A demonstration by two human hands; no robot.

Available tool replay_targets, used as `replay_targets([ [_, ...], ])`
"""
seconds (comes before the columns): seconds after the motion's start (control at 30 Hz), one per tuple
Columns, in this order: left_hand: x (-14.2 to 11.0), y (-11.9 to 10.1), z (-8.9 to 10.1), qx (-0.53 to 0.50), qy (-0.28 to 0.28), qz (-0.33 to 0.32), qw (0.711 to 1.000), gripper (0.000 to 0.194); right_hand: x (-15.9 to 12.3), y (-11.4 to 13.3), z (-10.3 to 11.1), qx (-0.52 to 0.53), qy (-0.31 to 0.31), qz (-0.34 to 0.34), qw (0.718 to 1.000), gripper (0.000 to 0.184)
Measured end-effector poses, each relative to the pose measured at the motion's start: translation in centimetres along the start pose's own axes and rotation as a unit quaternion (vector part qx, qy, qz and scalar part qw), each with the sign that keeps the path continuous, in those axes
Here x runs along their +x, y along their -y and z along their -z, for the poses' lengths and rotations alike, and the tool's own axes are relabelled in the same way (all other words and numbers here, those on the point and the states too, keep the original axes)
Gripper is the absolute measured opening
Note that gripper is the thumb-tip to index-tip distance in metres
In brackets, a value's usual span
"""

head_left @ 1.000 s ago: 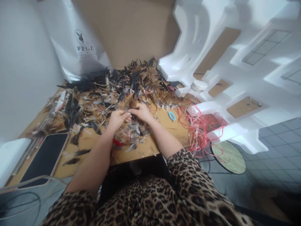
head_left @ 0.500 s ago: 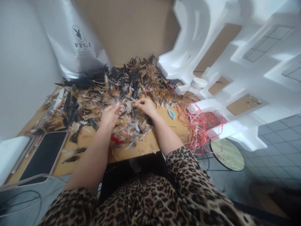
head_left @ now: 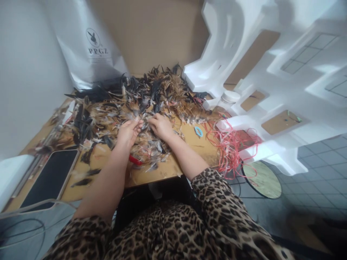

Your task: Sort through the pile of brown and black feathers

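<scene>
Working both bare hands among a broad heap of loose brown, black and grey feathers [head_left: 108, 115] on the table [head_left: 197, 151]. Keeps the left hand [head_left: 127, 133] close beside the right hand [head_left: 160, 126], with a small gap between. Has the left fingers [head_left: 135, 122] drawn together, thumb against forefinger, at the feathers; cannot tell whether with a quill caught between. Bends the right fingers [head_left: 152, 121] down into the feathers, palm turned under, tips partly hidden; cannot tell how far open or whether gripping anything.

Has a red object [head_left: 135, 160] near the table's front edge, just below the left hand, and a phone [head_left: 50, 177] lying dark screen up at the far left. To the right of the feathers, shows a small blue ring [head_left: 198, 131], then a tangle of pinkish-red strings [head_left: 230, 144] partly over white foam pieces [head_left: 255, 151]. Behind the strings, shows a clear jar [head_left: 227, 100] with a white lid; behind the feathers, at left, a silvery bag [head_left: 92, 61] printed "PPGZ". Wears leopard-print sleeves [head_left: 219, 195].
</scene>
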State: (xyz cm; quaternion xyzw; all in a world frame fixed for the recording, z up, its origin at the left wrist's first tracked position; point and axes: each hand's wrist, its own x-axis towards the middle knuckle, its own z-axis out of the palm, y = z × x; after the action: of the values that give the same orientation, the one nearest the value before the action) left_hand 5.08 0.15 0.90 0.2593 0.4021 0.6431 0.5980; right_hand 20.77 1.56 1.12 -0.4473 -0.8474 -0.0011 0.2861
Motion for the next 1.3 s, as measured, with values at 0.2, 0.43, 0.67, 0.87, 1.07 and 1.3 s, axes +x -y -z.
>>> replay_targets([
  [0.2,0.1,0.1,0.1,0.000,0.002,0.001,1.000,0.010,0.2,-1.1,-0.4,0.024,0.013,-0.062,0.998,0.024],
  [0.43,0.1,-0.1,0.0,-0.005,0.001,0.009,1.000,0.004,0.9,-1.8,-1.0,0.439,-0.047,-0.273,0.855,0.012],
  [0.67,0.1,-0.2,-0.2,-0.049,0.027,0.024,0.998,0.005,1.1,-0.3,-0.3,0.605,-0.026,-0.319,0.729,0.019],
  [0.87,0.2,-0.1,-0.1,-0.040,0.039,-0.016,0.998,0.007,0.6,0.2,-0.2,0.476,0.016,-0.206,0.855,0.017],
  [1.07,0.0,0.3,-0.3,0.033,0.054,-0.053,0.997,0.010,0.5,-0.2,-0.2,0.308,-0.043,-0.102,0.945,0.015],
  [1.3,-0.3,0.0,-0.3,0.034,0.078,-0.018,0.996,0.008,0.7,-0.1,0.3,0.524,-0.008,-0.246,0.815,0.022],
])
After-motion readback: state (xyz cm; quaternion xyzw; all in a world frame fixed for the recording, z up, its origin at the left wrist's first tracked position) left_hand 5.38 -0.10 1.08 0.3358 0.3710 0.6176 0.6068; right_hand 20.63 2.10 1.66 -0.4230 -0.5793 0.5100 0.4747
